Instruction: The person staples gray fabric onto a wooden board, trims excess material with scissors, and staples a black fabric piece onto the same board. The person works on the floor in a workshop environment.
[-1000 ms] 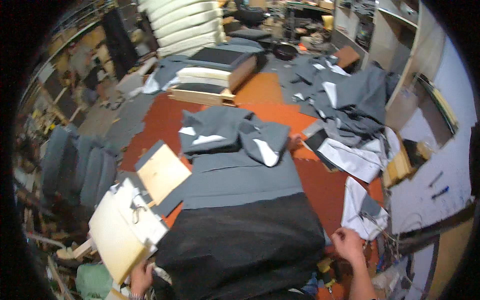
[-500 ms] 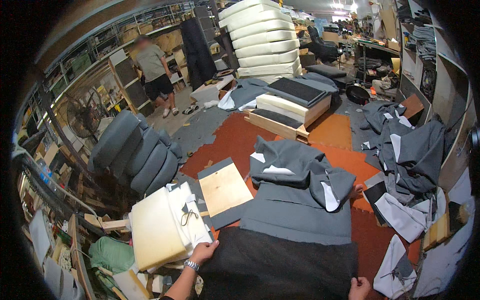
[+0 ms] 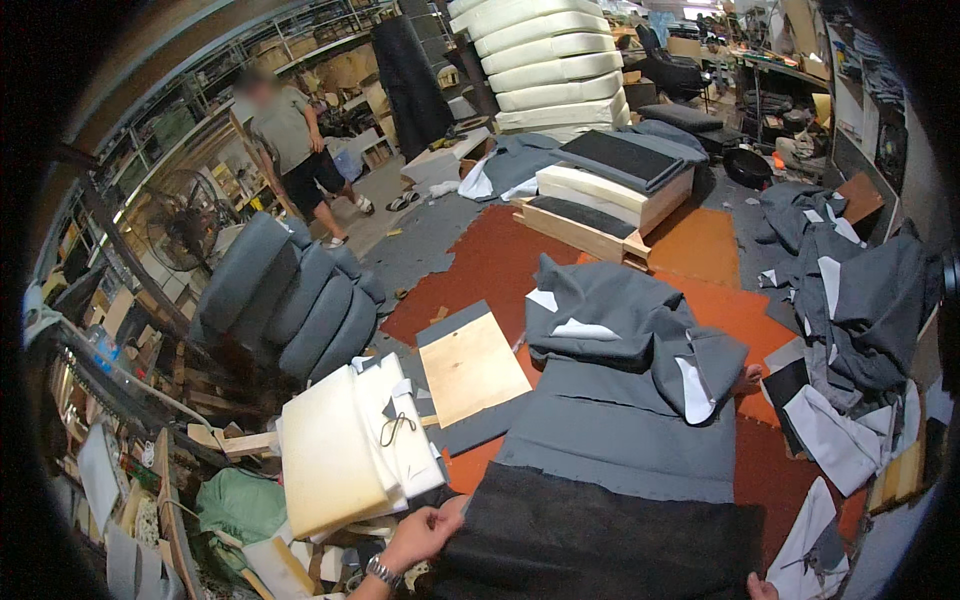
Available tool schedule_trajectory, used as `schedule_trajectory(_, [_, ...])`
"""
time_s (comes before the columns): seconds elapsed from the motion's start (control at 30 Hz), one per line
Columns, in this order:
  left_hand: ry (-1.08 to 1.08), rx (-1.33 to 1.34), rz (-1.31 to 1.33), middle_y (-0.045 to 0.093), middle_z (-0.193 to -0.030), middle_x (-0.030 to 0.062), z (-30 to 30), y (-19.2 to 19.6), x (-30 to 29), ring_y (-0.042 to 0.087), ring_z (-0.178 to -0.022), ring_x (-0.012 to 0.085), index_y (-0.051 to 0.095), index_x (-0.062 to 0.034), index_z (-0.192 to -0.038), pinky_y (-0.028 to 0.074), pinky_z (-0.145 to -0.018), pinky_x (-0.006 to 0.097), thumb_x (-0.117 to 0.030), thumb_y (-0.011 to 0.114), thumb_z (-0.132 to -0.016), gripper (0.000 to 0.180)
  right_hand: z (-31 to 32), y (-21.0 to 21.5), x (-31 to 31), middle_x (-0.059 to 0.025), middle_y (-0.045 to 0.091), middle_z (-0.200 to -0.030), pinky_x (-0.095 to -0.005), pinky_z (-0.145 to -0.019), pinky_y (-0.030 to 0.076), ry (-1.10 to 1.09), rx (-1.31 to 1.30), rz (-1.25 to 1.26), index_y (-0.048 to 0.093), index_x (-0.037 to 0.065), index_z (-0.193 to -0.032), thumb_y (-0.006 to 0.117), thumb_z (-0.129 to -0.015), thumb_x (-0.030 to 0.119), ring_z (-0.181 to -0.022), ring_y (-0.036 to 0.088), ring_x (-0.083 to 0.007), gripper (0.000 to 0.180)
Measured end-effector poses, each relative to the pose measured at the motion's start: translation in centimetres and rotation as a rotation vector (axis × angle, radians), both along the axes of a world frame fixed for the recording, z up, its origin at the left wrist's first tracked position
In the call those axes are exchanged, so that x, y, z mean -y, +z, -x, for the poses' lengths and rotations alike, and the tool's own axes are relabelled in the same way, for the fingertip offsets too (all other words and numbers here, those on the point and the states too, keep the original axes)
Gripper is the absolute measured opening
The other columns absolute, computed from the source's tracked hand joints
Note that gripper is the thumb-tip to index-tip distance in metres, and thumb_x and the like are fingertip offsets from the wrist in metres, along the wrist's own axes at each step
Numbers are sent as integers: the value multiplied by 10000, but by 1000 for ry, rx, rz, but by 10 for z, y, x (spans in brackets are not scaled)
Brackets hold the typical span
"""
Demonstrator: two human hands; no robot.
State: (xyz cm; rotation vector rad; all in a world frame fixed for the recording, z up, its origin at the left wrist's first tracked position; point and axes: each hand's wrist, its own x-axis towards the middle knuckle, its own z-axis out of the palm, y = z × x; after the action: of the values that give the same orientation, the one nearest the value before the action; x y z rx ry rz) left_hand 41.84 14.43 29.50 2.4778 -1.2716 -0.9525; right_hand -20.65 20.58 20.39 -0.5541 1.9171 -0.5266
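A black fabric sheet (image 3: pixel 610 540) lies spread low in the middle of the head view. My left hand (image 3: pixel 420 535), with a watch on the wrist, grips its left edge. Only the tips of my right hand (image 3: pixel 760 588) show at the bottom edge, at the sheet's right corner. Beyond the black sheet lies a flat grey fabric panel (image 3: pixel 625 430), with a heap of grey covers (image 3: pixel 630 315) on its far end. Left of my left hand stands a cream foam block (image 3: pixel 335 460) with scissors (image 3: pixel 397 428) lying on white cloth beside it.
A plywood board (image 3: pixel 472 366) rests on grey cloth over the orange floor mat (image 3: pixel 480 265). Grey seat cushions (image 3: pixel 285 295) lean at left. A person (image 3: pixel 290 135) walks at the back left. Stacked white foam (image 3: pixel 550 55) and a cushion pile (image 3: pixel 610 185) stand behind; more grey covers (image 3: pixel 850 290) lie right.
The view has swung left and up. My left hand has moved from the foam block to the black sheet's left edge, and my right hand has slid toward the bottom rim.
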Motion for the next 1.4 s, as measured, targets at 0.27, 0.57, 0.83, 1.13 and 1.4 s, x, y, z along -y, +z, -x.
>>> schedule_trajectory(0.27, [216, -163, 228, 750, -922, 105, 20, 13, -64, 699, -850, 162, 753, -6, -1049, 552, -735, 328, -314, 824, -922, 341, -59, 37, -64, -86, 670, -916, -422, -657, 586, -345, 284, -66, 614, 88, -1141, 792, -942, 415, -770, 654, -221, 422])
schedule_trajectory(0.57, [407, 123, 549, 652, -755, 157, 17, -15, -80, 651, -727, 274, 698, 23, -929, 532, -720, 391, -230, 660, -1016, 271, -32, -29, -123, -101, 711, -1180, -397, -939, 549, -209, 253, 295, 642, 54, -1327, 628, -1040, 381, -1114, 655, -250, 436])
schedule_trajectory(0.83, [150, 103, 122, 734, -874, 239, -27, -27, -112, 724, -827, 351, 707, 32, -995, 546, -777, 449, -389, 570, -1059, 448, -9, -8, -92, -84, 729, -997, -374, -748, 580, -253, 305, -35, 730, 124, -1124, 636, -1023, 431, -878, 700, -219, 336])
schedule_trajectory(1.13, [82, -211, -114, 738, -868, 138, -60, -55, 85, 675, -722, 176, 735, 46, -1059, 547, -630, 359, -702, 528, -1001, 779, 33, -34, 122, -145, 720, -946, -400, -724, 539, 223, -45, 123, 753, -49, -1127, 632, -959, 671, -827, 678, -236, 749])
schedule_trajectory(1.4, [-36, -84, 27, 628, -683, 59, -47, -87, 124, 533, -661, 127, 690, 72, -783, 451, -604, 354, -420, 703, -1001, 538, 5, -18, 166, -120, 726, -1028, -349, -840, 522, 98, 136, 89, 723, -70, -1153, 569, -998, 676, -933, 666, -194, 777])
